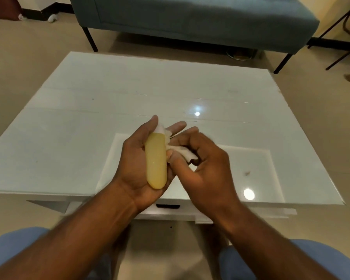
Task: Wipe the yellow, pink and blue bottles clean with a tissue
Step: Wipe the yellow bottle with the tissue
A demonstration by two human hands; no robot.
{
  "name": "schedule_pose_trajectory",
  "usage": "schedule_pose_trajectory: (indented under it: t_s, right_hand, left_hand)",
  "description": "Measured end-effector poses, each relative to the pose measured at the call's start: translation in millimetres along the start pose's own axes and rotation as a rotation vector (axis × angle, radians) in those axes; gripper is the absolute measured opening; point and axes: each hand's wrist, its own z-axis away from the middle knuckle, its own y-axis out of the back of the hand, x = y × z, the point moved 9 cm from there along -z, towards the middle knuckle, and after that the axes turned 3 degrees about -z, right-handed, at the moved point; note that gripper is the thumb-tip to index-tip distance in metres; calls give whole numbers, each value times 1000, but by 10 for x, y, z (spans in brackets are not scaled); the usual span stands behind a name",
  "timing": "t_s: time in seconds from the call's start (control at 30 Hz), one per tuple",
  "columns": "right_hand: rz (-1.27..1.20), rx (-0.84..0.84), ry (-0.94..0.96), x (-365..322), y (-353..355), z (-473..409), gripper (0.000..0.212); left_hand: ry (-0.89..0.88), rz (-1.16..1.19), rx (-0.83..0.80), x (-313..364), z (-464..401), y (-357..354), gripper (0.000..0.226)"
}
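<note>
Above the near edge of the glossy white low table (pixel 109 102), both hands met over the person's lap. The left hand (pixel 136 168) cradled the smooth, rounded yellow plastic bottle (pixel 156 161) lengthwise in its palm, white-capped end pointing away, thumb lying along one side and fingers curling up from beneath the other, so the grip was closed around the bottle and not loose. The right hand (pixel 202 164) pinched a crumpled white tissue (pixel 182 153) between thumb and bent fingers, and the wad pressed against the bottle's right flank, just below the cap.

By my reading, the first bottle was mid-wipe. Neither the pink nor the blue bottle showed anywhere in view, so those two appeared to remain to be done (where they were kept could not be told).

To do this step well, the tissue would need to travel the whole length, cap to rounded base, with the left hand turning the bottle between strokes so the side buried in the palm was reached too. Firm pressure would suit the slick surface, though the holding fingers should stay snug, since so smooth a body could slide out.

A dark teal upholstered bench (pixel 190 19) stood beyond the table.
</note>
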Motion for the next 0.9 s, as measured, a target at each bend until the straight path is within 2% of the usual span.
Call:
schedule_pose_trajectory:
  t_s: [0.1,0.2,0.3,0.43,0.57,0.67,0.77,0.83,0.9]
  right_hand:
    - [-43,-127,50,-70,-151,97,19]
    - [-97,-170,30,-74,-160,120,18]
    - [-180,-187,-140,58,-213,113,13]
    - [-443,-242,-403,228,-363,151,9]
    - [-629,-216,-529,269,-363,142,16]
    - [-572,-149,-522,296,-247,72,15]
    - [-316,-102,-438,327,-97,27,17]
    - [-308,-73,-402,295,-62,31,18]
    - [-340,-12,-377,261,0,16,18]
  left_hand:
    - [-41,54,22,120,3,72,56]
    - [-76,-25,31,183,18,136,57]
    - [-102,-111,52,201,13,164,63]
    - [-80,-186,104,208,-41,222,65]
    - [-62,-220,139,172,-96,250,62]
    - [-70,-212,147,189,-83,230,66]
    - [-107,-294,164,234,-73,197,64]
    - [-107,-302,178,226,-64,201,55]
    - [-79,-286,210,182,-55,251,55]
